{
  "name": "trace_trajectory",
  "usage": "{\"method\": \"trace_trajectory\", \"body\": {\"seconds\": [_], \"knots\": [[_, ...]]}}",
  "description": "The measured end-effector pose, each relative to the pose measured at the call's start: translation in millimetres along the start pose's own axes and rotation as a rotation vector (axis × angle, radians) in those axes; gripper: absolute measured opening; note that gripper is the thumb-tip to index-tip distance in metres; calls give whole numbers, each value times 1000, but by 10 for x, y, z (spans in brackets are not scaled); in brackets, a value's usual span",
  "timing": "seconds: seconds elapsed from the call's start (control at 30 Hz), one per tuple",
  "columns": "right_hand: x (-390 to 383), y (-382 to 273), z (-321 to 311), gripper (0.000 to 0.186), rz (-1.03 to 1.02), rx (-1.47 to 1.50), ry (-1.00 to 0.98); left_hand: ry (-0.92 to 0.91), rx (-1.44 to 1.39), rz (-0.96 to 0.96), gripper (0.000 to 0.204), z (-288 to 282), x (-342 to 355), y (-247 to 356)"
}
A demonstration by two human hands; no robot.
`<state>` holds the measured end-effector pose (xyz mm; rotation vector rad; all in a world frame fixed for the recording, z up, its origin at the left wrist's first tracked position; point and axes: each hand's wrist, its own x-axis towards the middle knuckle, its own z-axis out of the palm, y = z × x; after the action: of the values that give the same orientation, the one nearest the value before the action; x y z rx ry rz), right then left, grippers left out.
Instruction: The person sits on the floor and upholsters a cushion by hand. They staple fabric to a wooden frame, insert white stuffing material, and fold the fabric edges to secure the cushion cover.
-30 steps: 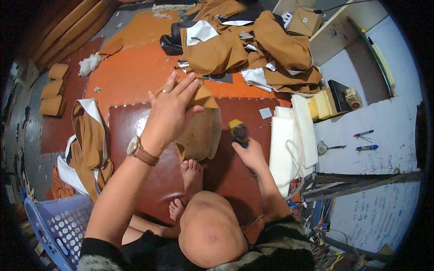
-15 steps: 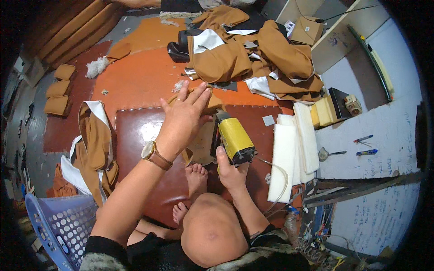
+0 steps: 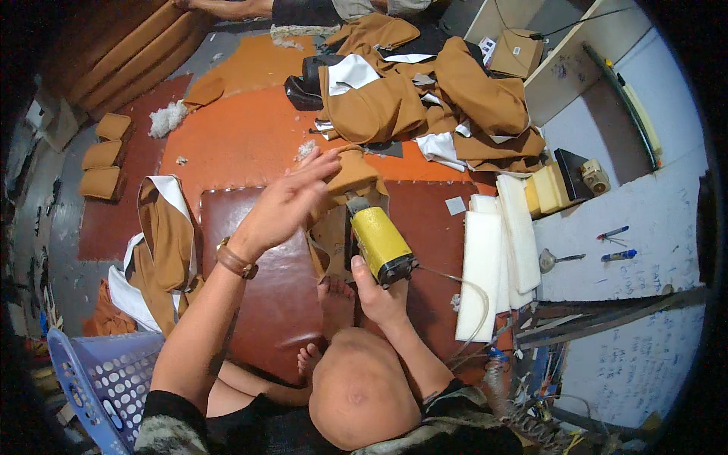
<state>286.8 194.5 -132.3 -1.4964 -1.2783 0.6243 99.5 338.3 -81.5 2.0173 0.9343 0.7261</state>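
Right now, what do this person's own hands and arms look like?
The left hand and right hand are ungloved. A watch with a brown strap circles the left wrist; the right shows none. The sleeves are black with mottled grey, leaving the forearms bare.

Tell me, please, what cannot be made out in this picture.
Head view:
Right hand: most fingers, hidden behind the yellow tool.
Left hand: whether it touches the tan piece; the angle hides it.
Watch: dial, turned away.
Other person: upper body, cut off by the top edge.
Basket: lower part, cut off by the lower edge.
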Motion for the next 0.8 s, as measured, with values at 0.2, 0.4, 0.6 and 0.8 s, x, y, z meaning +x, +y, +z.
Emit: {"method": "trace_trajectory", "body": {"seconds": [0.2, 0.4, 0.6, 0.8], "knots": [[32, -111, -35, 24, 15, 86, -132, 32, 124, -19, 51, 96, -107, 58], [7, -39, 13, 34, -36, 79, -160, -2, 174, -3, 67, 149, -97, 123], [8, 165, -7, 49, -157, -20, -202, 10, 195, -4, 80, 154, -98, 117], [259, 223, -417, 44, 132, 36, -115, 196, 153, -74, 80, -318, -402, -461]]}}
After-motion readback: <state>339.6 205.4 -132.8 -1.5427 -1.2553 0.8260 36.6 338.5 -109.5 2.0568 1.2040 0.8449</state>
